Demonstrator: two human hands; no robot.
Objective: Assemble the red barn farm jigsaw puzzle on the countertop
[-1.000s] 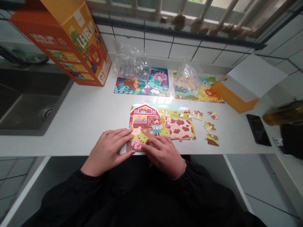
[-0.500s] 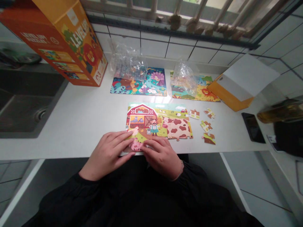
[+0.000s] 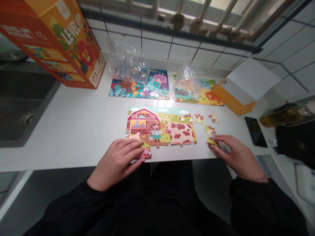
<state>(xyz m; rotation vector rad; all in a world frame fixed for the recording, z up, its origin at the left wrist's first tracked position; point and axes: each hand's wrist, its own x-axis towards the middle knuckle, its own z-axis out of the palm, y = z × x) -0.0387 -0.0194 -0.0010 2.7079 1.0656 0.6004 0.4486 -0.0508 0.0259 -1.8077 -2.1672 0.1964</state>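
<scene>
A farm jigsaw puzzle with a red barn and a spotted cow lies on the white counter before me. My left hand rests flat on its lower left corner, fingers stretched out over the pig piece. My right hand lies to the right of the puzzle, its fingertips closing on a loose green and brown piece. Three more loose pieces lie just beyond it: one close by, another by the puzzle's edge, and a third further right.
Two finished puzzles with clear plastic bags on them lie at the back. An orange puzzle box stands at the left, its lid at the right. A black phone lies right; a sink is at the left.
My right hand left the puzzle's lower edge and moved right to the loose green and brown piece. My left hand stayed on the puzzle's corner. The view shifted slightly.
</scene>
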